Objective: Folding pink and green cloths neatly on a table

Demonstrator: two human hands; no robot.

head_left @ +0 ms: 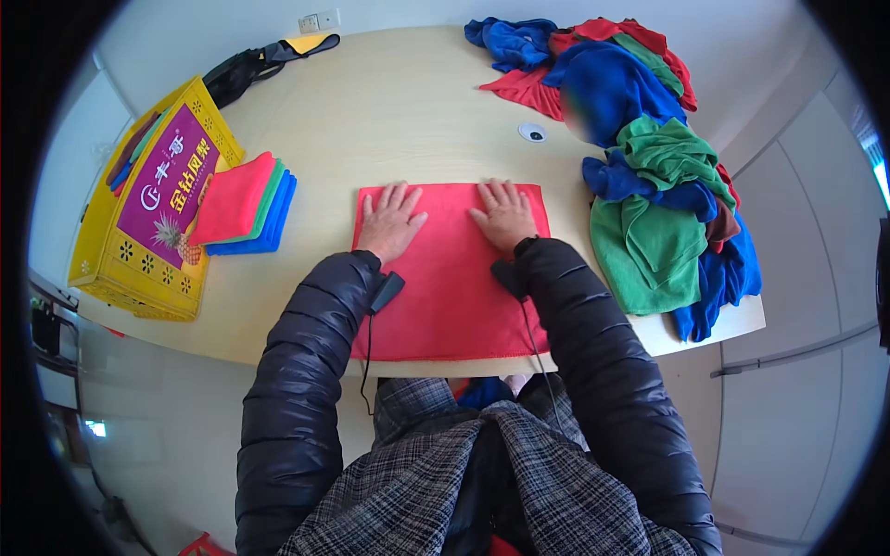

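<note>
A red cloth lies spread flat at the table's front edge. My left hand rests palm down on its far left part, fingers stretched out and pointing away from me. On the far right part lies my right hand, also flat with its fingers apart. Neither hand holds anything. To the left stands a small stack of folded cloths, a red one on top, then a green one and blue ones beneath.
A yellow plastic crate with folded cloths in it stands at the left. Crumpled green cloths, blue cloths and red ones heap along the right side. A small round white object and a black-yellow strapped item lie farther back.
</note>
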